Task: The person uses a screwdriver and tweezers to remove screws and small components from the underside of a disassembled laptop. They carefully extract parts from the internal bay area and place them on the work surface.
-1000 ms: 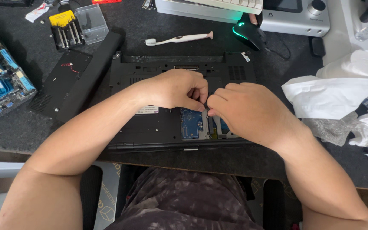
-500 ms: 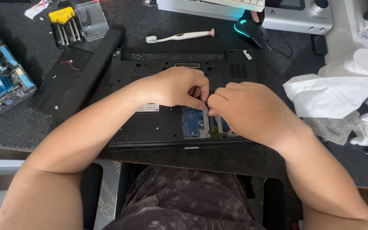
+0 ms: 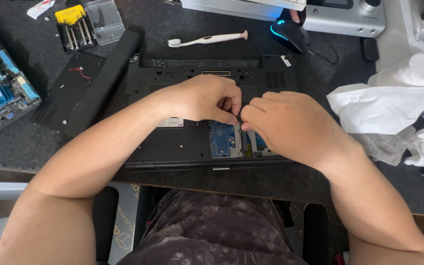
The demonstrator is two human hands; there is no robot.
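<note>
In the middle of the frame a black plastic laptop base (image 3: 182, 142) lies upside down on the dark felt-like worktop (image 3: 35, 147), with its front edge close to the worktop's near edge. Its matte shell has an open bay where a small blue circuit board (image 3: 221, 140) shows. The left hand (image 3: 204, 98) and the right hand (image 3: 285, 125) meet just above this bay, fingers curled and pinched narrow, fingertips almost touching. What they pinch is too small to tell.

At the left of the base a long black bar-shaped battery (image 3: 105, 78) lies at a slant beside a flat black cover panel (image 3: 72, 91). A blue motherboard (image 3: 1, 93) sits at the left edge of the frame. Near the top lie a white toothbrush (image 3: 207, 39) and a black computer mouse with a blue glow (image 3: 288, 35). At the right, crumpled white tissue paper (image 3: 384, 105) fills the room; some bare surface shows between base and tissue.
</note>
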